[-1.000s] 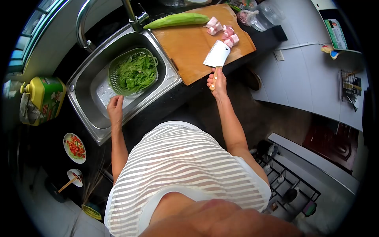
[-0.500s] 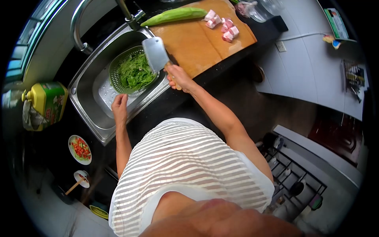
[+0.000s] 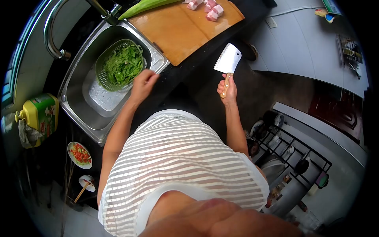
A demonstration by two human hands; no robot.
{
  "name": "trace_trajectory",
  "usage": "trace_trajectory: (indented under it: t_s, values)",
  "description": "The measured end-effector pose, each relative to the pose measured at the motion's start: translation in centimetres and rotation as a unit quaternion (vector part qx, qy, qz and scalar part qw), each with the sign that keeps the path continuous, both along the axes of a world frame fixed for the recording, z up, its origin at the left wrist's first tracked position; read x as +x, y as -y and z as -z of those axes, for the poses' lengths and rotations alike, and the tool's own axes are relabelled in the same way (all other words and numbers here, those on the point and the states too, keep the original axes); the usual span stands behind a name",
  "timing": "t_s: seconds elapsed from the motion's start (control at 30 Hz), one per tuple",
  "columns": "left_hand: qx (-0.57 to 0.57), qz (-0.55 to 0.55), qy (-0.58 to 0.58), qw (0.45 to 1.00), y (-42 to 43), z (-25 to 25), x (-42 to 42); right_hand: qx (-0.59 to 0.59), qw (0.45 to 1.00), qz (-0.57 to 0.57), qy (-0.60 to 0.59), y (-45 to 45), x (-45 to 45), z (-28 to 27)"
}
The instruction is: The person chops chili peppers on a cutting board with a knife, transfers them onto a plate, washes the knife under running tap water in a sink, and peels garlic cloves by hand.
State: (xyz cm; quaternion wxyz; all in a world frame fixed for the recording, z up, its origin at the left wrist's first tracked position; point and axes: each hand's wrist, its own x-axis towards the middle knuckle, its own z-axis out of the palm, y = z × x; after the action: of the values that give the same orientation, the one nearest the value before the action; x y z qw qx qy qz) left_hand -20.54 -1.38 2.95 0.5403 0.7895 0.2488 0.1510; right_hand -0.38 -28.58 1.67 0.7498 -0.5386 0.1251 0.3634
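Note:
My right hand (image 3: 228, 90) grips a cleaver (image 3: 229, 58) by its wooden handle, the broad blade pointing up and away from me, off the counter's edge. Loosely curled, my left hand (image 3: 143, 85) hovers by the sink's near right edge, and nothing shows in its fingers. Just beyond it, a green colander (image 3: 103, 79) of leafy greens (image 3: 123, 65) sits in the steel sink (image 3: 75, 112). To the right of the sink lies a wooden cutting board (image 3: 169, 35), with pale pork chunks (image 3: 213, 12) and a long green gourd (image 3: 148, 7) at its far side.
A curved faucet (image 3: 49, 31) arches over the sink. At left stand a yellow-green jug (image 3: 41, 118), a plate of chopped peppers (image 3: 80, 155) and a small bowl (image 3: 87, 182) with chopsticks. A black rack (image 3: 294, 152) with pans is at lower right.
My right hand has swung the cleaver right, away from the sink and board. My left hand has moved right along the sink's near edge. The view has shifted, with the counter now higher up and leftward.

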Motion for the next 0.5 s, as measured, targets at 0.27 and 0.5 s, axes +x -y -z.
trace_trajectory:
  t_s: [0.27, 0.5]
  values:
    - [0.352, 0.269, 0.049, 0.895, 5.2, 0.8, 14.9, 0.048, 0.996, 0.073, -0.005, 1.8, -0.6, -1.1]
    - [0.500, 0.305, 0.061, 0.809, 4.1, 3.3, 22.4, 0.086, 0.992, 0.082, -0.032, 2.4, -0.2, -1.0]
